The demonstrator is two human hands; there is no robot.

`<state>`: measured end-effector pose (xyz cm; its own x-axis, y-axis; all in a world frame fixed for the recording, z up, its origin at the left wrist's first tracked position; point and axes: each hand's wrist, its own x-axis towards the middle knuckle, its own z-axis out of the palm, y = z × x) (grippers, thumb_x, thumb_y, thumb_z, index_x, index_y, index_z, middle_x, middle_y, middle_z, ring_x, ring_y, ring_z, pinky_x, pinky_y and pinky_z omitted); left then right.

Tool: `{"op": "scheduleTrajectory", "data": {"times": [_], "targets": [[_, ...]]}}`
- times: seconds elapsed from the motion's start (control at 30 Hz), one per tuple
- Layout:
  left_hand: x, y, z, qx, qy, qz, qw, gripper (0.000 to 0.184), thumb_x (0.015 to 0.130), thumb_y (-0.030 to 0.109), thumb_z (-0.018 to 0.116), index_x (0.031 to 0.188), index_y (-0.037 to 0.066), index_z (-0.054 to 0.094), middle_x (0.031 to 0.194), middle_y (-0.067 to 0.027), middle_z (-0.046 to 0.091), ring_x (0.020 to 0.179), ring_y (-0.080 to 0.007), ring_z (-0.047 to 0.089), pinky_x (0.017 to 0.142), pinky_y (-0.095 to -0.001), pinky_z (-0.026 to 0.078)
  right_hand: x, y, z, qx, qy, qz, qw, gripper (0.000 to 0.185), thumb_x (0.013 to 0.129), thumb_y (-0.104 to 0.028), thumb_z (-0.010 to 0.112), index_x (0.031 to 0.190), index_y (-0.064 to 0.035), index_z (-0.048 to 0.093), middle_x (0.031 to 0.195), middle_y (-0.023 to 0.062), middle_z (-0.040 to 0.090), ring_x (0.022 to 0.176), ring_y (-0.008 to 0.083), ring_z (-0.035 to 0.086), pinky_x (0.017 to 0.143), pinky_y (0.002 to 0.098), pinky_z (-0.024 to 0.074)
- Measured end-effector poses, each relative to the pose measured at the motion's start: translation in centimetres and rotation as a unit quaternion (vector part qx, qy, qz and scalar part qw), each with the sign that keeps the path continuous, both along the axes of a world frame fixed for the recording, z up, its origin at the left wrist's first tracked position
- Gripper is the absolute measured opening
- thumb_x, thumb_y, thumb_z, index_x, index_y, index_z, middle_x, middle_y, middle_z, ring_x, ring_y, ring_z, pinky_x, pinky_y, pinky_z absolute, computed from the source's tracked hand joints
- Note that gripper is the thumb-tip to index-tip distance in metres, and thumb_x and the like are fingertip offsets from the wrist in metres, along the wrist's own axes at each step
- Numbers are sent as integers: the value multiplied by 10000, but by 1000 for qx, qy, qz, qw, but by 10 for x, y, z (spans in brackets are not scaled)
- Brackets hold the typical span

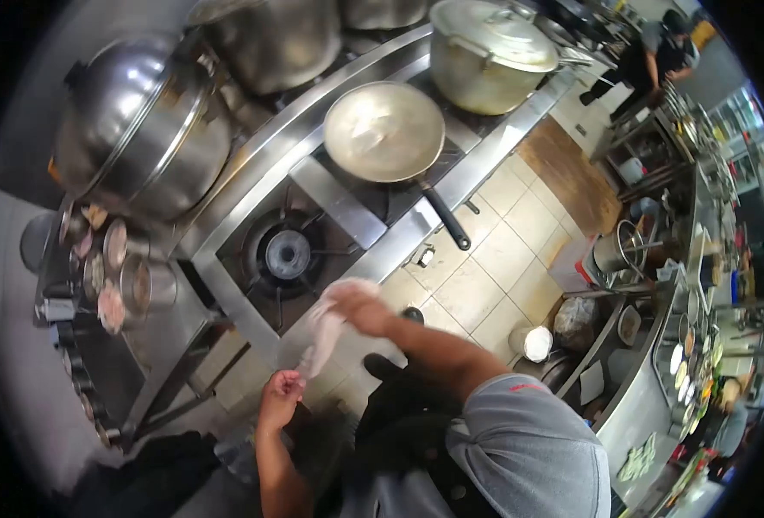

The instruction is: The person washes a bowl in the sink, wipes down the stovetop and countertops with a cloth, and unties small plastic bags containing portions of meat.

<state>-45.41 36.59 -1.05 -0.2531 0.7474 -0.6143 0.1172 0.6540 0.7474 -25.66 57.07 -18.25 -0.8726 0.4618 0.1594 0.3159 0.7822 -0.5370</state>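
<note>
R hand point(360, 309) is closed on the upper end of a pale cloth point(319, 337), some of it bunched up round the fingers; L hand point(282, 395) pinches the lower end, tho blur hides the exact finger placement. Cloth hangs slantwise btwn the two, by the near edge of the stove point(339, 205), nr the bare burner point(288, 252). Step in hand, my read: handling the cloth, maybe straightening or folding it; no pan or pot held w/ it. Next move calls for a sure hold at both ends & loose fabric kept off the burner; can't see a flame there, can't judge heat. Further out, pan point(385, 129) sits on the stove, its handle point(444, 217) jutting over the front edge, well apart from both hands. Lidded pot point(492, 62) is just beyond it; metal tub point(159, 287) stands off L. Co-worker point(653, 56) way off, far R.
</note>
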Motion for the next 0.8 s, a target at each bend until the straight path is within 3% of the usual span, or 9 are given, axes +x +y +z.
{"op": "scheduleTrajectory", "data": {"times": [0.03, 0.07, 0.17, 0.2, 0.33, 0.37, 0.4, 0.6, 0.8], "targets": [[3, 4, 4, 1, -3, 17, 1000, 182, 869, 107, 602, 1016, 15, 547, 814, -21, 588, 622, -84, 529, 564, -224, 442, 36, 37, 6, -155, 51, -62, 985, 388, 935, -170, 411, 1310, -83, 468, 1383, 157, 429, 1327, 298, 344, 1130, 390, 219], [5, 6, 6, 6, 0, 9, 1000, 182, 869, 107, 602, 1016, 15, 547, 814, -21, 588, 622, -84, 529, 564, -224, 442, 71, 75, 3, -45, 59, -108, 991, 321, 907, -126, 442, 1195, -61, 569, 1320, 156, 497, 1269, 303, 415, 1085, 404, 297], [19, 19, 11, -20, -51, 34, 998, 187, 864, 74, 577, 1040, 22, 540, 834, -33, 605, 641, -91, 550, 568, -217, 439, 141, 170, 23, -118, 148, -335, 923, 332, 842, -179, 500, 1139, -42, 553, 1165, 201, 524, 1119, 346, 481, 983, 454, 364], [28, 28, 10, -14, -47, 25, 998, 187, 864, 74, 577, 1040, 22, 540, 834, -33, 605, 641, -91, 550, 568, -217, 439, 153, 184, 30, 239, 37, -351, 904, 311, 819, -152, 481, 1097, -27, 540, 1072, 214, 525, 1042, 367, 493, 935, 485, 374], [78, 91, 18, 10, -66, -4, 998, 192, 878, 122, 614, 1039, 32, 561, 832, -32, 612, 648, -90, 564, 554, -215, 453, 121, 141, -1, 97, 54, -342, 933, 608, 780, -294, 561, 1285, 31, 464, 1410, 286, 334, 1355, 429, 250, 1118, 476, 216], [93, 112, 19, 21, -72, -18, 997, 189, 878, 125, 613, 1036, 35, 563, 829, -29, 611, 664, -90, 565, 560, -216, 454, 109, 116, 16, -26, 220, -323, 920, 692, 798, -341, 565, 1346, 47, 399, 1435, 276, 301, 1351, 412, 267, 1126, 507, 173], [108, 133, 19, 30, -79, -31, 996, 186, 879, 128, 612, 1034, 37, 565, 825, -26, 611, 679, -89, 566, 566, -217, 456, 102, 104, 33, -1, 119, -293, 949, 605, 775, -332, 617, 1272, -9, 497, 1422, 252, 334, 1365, 400, 250, 1134, 508, 145], [187, 257, -9, 49, 18, -1, 999, 291, 879, 211, 613, 1109, 53, 526, 943, -6, 547, 829, -101, 553, 603, -232, 477, 122, 143, 8, -56, 132, -192, 971, 469, 766, -190, 623, 1205, -40, 552, 1410, 217, 376, 1349, 414, 266, 1134, 454, 177], [215, 310, -22, -74, 61, 70, 993, 367, 887, 381, 589, 1106, 90, 540, 964, -27, 572, 861, -148, 554, 641, -319, 487, 328, 381, 5, 18, 99, -440, 892, 564, 789, -220, 634, 1313, -91, 470, 1285, 169, 476, 1146, 390, 435, 1016, 483, 314]]}}
